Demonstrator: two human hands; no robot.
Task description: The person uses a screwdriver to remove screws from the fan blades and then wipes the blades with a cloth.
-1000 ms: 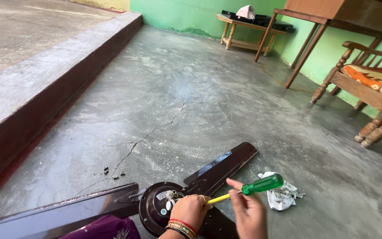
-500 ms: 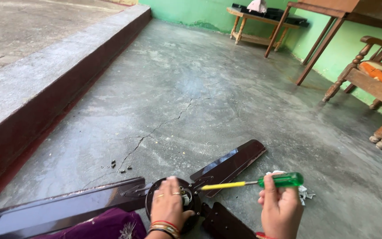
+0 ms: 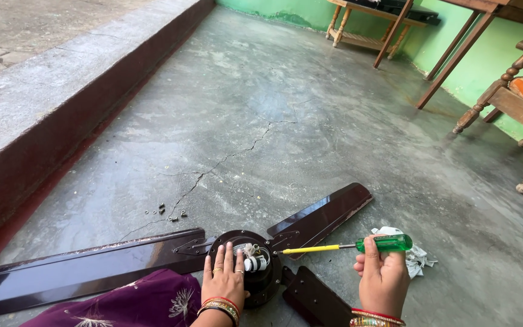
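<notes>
A dark brown ceiling fan lies on the concrete floor, its round motor hub [image 3: 246, 266] near the bottom middle with three blades [image 3: 322, 215] spreading out. My left hand [image 3: 224, 281] rests flat on the hub, fingers spread beside the white wiring at its centre. My right hand [image 3: 382, 278] grips a screwdriver [image 3: 358, 246] with a green handle and yellow shaft. The shaft lies level and its tip points at the hub's right side.
Several small screws [image 3: 167, 212] lie loose on the floor left of the hub. A crumpled white cloth [image 3: 416, 257] sits by my right hand. A raised concrete step [image 3: 62, 103] runs along the left. Wooden chair [image 3: 516, 103] and table legs [image 3: 394, 27] stand at the right and back.
The view has tilted down and the fan sits higher in frame. My right hand has lowered the screwdriver to level, with its tip near the hub. My left hand stays on the hub.
</notes>
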